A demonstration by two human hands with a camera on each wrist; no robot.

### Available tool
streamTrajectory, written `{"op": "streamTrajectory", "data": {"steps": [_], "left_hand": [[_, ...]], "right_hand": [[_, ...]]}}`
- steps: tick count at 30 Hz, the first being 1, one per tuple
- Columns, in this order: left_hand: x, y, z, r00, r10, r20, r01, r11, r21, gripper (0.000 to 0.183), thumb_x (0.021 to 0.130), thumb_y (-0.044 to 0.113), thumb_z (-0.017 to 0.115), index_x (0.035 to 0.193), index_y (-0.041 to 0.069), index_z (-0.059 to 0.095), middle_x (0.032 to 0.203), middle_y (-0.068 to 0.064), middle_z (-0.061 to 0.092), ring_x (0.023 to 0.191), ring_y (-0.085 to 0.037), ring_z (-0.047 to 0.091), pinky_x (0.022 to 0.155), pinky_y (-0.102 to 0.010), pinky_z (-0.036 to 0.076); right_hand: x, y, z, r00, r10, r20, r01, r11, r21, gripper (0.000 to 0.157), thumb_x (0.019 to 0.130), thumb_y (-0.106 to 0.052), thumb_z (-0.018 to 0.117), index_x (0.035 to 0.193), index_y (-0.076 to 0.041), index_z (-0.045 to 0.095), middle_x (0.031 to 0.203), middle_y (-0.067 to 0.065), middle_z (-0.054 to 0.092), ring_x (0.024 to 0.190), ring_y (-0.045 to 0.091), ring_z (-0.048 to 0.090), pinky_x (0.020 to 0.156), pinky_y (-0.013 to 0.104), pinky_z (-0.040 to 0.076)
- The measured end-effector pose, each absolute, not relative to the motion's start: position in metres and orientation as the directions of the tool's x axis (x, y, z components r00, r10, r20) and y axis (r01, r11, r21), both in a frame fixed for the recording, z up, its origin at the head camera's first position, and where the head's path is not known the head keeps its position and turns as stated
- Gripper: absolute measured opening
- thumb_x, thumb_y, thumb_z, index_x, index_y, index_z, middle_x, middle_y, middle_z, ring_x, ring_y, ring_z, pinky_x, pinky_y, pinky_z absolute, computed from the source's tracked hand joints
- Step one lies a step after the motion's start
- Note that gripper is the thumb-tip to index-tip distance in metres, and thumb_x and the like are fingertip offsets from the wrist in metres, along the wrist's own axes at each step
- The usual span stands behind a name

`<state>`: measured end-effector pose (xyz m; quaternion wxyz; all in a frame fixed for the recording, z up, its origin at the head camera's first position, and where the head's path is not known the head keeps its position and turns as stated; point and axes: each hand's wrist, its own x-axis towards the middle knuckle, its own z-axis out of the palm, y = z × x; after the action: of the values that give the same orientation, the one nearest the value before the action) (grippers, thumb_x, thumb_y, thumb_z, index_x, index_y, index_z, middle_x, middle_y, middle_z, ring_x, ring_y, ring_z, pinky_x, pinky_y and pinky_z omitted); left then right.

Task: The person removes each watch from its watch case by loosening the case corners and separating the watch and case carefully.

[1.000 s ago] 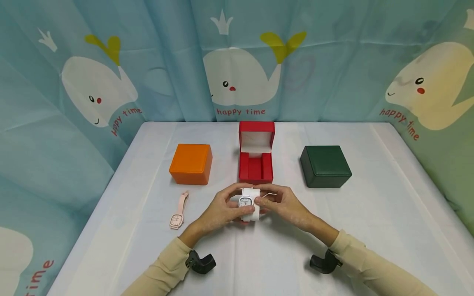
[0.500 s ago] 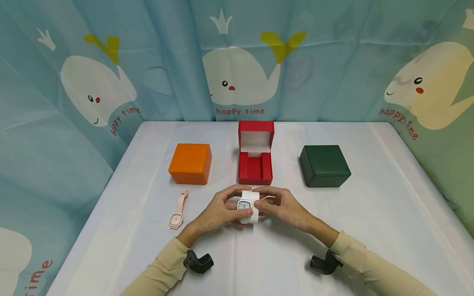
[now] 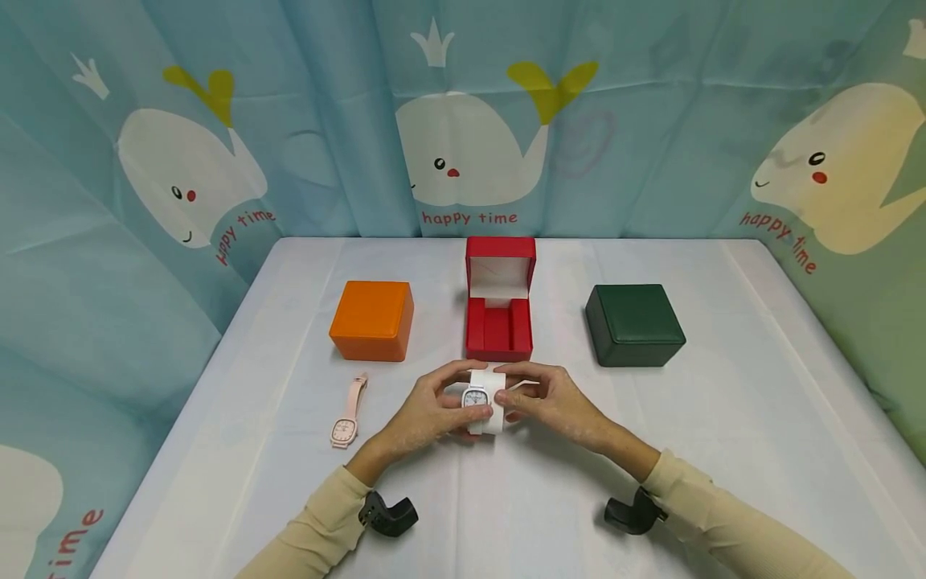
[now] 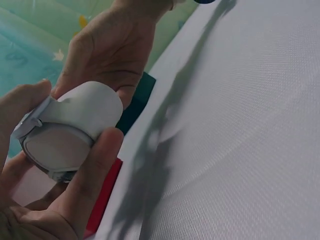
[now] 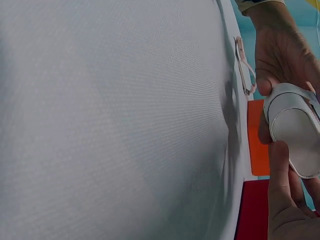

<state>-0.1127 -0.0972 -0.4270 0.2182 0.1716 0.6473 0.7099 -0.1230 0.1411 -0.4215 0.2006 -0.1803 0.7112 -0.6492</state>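
In the head view a white wristwatch (image 3: 475,398) with a squarish face is wrapped around a white watch cushion (image 3: 497,416), in front of the open red box. My left hand (image 3: 423,414) grips the watch, thumb over the lower edge of its face and fingers behind. From the other side my right hand (image 3: 560,406) pinches the cushion's end. The left wrist view shows the cushion (image 4: 95,107) sticking out past the watch case (image 4: 57,145) toward my right hand. In the right wrist view the cushion's flat oval end (image 5: 296,137) faces the camera.
An open red watch box (image 3: 499,344) stands just beyond the hands. A closed orange box (image 3: 372,320) is on its left, a closed dark green box (image 3: 637,326) on its right. A pink wristwatch (image 3: 346,430) lies left of my left hand on the white tablecloth (image 3: 723,386).
The hands, with the watch and cushion between them, have shifted very slightly left. Both grips look the same, and the boxes and pink watch stay in place.
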Motion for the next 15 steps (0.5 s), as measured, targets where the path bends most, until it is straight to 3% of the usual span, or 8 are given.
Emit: {"op": "streamTrajectory", "data": {"steps": [8, 15], "left_hand": [[-0.1106, -0.0976, -0.4289, -0.856, 0.516, -0.048, -0.084, -0.048, 0.995, 0.063, 0.087, 0.003, 0.080, 0.144, 0.011, 0.053, 0.133, -0.017, 0.051, 0.095, -0.031, 0.071, 0.070, -0.052, 0.059], [-0.1091, -0.0989, -0.4292, -0.856, 0.516, -0.031, -0.076, -0.066, 0.995, 0.064, 0.088, 0.002, 0.079, 0.146, 0.008, 0.051, 0.132, -0.019, 0.050, 0.096, -0.033, 0.071, 0.068, -0.053, 0.059]], "right_hand": [[-0.1235, 0.1416, -0.4232, -0.847, -0.527, -0.071, 0.015, 0.111, -0.994, 0.047, 0.095, -0.007, 0.072, 0.136, 0.009, 0.056, 0.118, 0.019, 0.066, 0.098, 0.031, 0.071, 0.082, 0.043, 0.059], [-0.1233, 0.1401, -0.4232, -0.851, -0.521, -0.071, 0.020, 0.103, -0.994, 0.046, 0.095, -0.008, 0.073, 0.133, 0.010, 0.057, 0.115, 0.019, 0.066, 0.093, 0.031, 0.071, 0.078, 0.044, 0.060]]}}
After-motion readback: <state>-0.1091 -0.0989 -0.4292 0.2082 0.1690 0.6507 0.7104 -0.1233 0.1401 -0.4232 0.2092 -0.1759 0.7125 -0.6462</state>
